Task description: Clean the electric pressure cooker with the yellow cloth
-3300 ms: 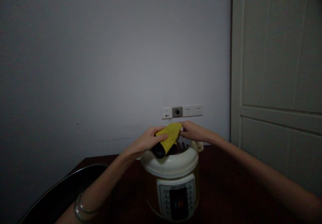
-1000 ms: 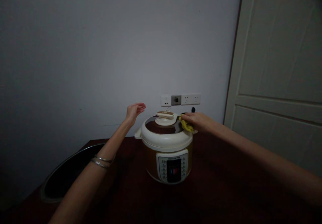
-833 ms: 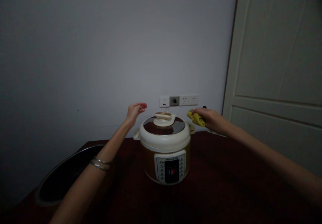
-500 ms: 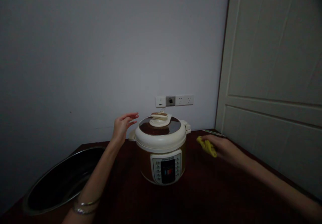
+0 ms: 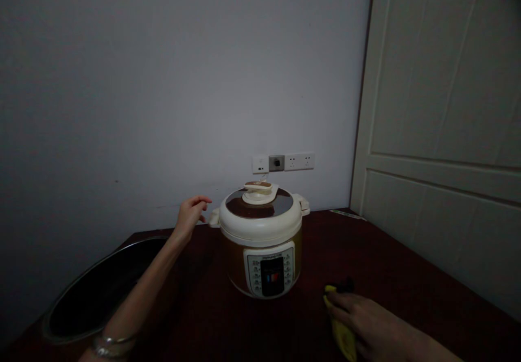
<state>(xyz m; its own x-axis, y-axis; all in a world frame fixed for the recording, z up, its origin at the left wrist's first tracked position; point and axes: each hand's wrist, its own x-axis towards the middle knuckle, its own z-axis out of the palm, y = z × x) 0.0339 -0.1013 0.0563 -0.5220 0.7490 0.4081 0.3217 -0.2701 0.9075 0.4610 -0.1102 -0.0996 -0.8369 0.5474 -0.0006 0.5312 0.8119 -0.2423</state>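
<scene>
A cream and brown electric pressure cooker (image 5: 260, 240) stands on the dark wooden table (image 5: 391, 264), lid on, control panel facing me. My left hand (image 5: 189, 216) hovers just left of the cooker's side handle, fingers loosely curled, holding nothing. My right hand (image 5: 368, 326) rests low on the table at the front right, fingers lying over a yellow cloth (image 5: 342, 334) with a dark edge. The cloth lies flat on the table under that hand.
A large dark metal basin (image 5: 87, 297) sits at the table's left end. A socket strip (image 5: 284, 162) is on the wall behind the cooker. A pale door (image 5: 443, 128) stands at the right. A thin strip (image 5: 347, 214) lies near the table's far right corner.
My right hand carried the yellow cloth off the cooker lid, down to the table at the front right. My left hand dropped from beside the lid to the side handle's height.
</scene>
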